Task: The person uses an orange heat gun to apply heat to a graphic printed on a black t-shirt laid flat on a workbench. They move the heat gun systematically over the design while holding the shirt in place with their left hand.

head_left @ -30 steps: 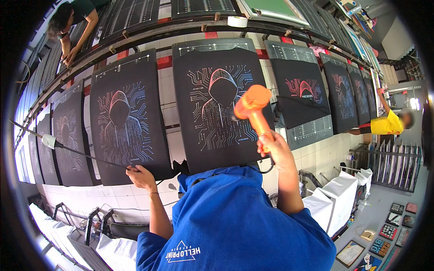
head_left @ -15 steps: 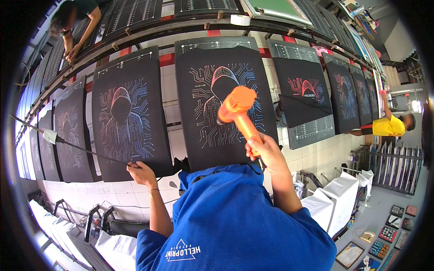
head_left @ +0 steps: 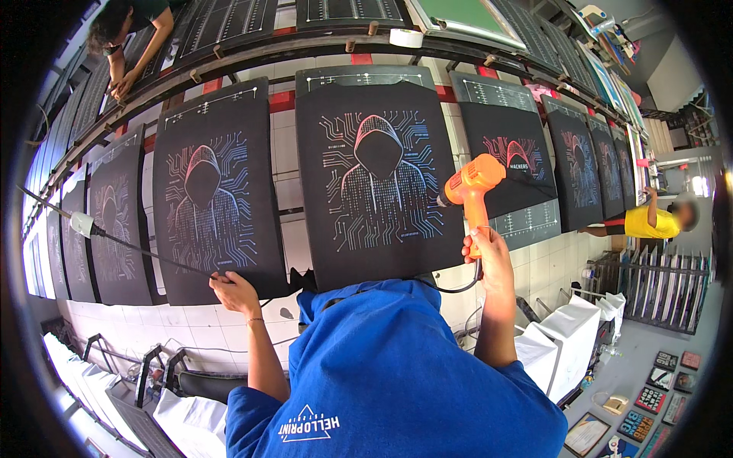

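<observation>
Fingers of my right hand (head_left: pixel 489 256) wrap the handle of an orange heat gun (head_left: pixel 475 186). Its nozzle points left, over the right edge of a black shirt (head_left: pixel 381 263) with a hooded-figure print. That shirt lies flat on a board in front of me. My left hand (head_left: pixel 236 294) closes on a dark cord (head_left: pixel 153 256), which runs up left to a white connector (head_left: pixel 82 224). Behind this hand lies another black shirt (head_left: pixel 172 175) with the same print. To the right, a black shirt (head_left: pixel 496 126) with a red print is partly folded on its board.
More printed black shirts on boards line up left (head_left: pixel 114 191) and right (head_left: pixel 576 160). A dark rail (head_left: pixel 282 47) runs behind them, with a white tape roll (head_left: pixel 405 37) on it. One person (head_left: pixel 137 46) leans in at far left; another in yellow (head_left: pixel 653 221) stands right.
My right hand has moved the heat gun rightward and slightly down, from above the middle shirt's print to its right edge. The left hand stays nearly still. The person in yellow has shifted.
</observation>
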{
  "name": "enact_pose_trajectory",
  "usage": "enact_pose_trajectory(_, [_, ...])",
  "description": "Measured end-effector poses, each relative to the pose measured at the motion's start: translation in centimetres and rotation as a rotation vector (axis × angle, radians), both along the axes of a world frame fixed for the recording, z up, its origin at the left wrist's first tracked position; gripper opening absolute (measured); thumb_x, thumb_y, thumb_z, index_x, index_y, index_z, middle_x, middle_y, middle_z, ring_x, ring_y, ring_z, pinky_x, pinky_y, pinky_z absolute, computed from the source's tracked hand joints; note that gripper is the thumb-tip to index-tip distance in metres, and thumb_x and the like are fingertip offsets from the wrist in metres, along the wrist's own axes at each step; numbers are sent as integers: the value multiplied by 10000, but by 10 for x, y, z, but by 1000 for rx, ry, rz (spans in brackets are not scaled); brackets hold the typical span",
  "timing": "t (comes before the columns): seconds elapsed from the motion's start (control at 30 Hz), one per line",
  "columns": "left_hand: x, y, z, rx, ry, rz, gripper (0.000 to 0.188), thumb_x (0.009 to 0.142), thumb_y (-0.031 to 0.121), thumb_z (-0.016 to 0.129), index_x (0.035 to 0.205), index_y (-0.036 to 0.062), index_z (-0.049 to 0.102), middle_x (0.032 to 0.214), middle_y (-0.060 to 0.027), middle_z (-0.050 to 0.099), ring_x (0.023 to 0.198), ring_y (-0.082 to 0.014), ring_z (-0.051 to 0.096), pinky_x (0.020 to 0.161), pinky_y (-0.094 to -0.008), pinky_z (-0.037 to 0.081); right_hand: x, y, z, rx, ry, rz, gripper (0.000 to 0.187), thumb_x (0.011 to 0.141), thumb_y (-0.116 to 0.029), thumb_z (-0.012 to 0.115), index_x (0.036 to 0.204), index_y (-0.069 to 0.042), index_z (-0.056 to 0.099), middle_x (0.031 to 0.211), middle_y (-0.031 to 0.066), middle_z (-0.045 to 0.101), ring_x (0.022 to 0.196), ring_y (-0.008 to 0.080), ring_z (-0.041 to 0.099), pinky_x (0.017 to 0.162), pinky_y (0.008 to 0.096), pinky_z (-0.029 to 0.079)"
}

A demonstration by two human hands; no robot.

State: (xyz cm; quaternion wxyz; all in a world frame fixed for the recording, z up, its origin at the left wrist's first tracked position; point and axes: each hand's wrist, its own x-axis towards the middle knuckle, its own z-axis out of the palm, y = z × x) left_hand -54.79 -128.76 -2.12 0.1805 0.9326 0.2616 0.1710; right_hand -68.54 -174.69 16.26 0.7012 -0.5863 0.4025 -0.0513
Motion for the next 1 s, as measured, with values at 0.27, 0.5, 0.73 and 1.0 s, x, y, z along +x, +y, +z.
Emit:
enact_pose_trajectory(0.27, [0,-4,4,-8,4,20,373,884,185,531,1175,-46,502,848,-116,600,839,-293,596,751,-419,463,26,48,1,199,-62,298,255,921,-244,621,1009,-16,550,802,47,600,656,114,593,546,236,475])
enact_pose_trajectory(0.5, [4,1,-3,12,17,43,352,877,191,546,1154,-22,506,892,-142,619,865,-312,611,760,-432,470,32,54,2,256,-63,416,227,933,-240,602,992,-28,545,792,37,590,646,106,575,551,239,457])
enact_pose_trajectory(0.73, [1,2,-10,94,-41,28,359,885,192,530,1152,-45,494,891,-150,623,866,-315,607,763,-427,473,0,-5,4,109,-26,223,249,901,-256,631,992,-34,566,771,36,598,649,113,597,538,233,459])
enact_pose_trajectory(1.0, [3,-7,-2,69,-10,71,353,884,194,529,1158,-27,501,901,-160,632,874,-323,615,771,-443,473,-8,-29,4,45,-12,150,250,899,-256,630,950,-20,565,766,43,598,639,117,591,527,236,454])
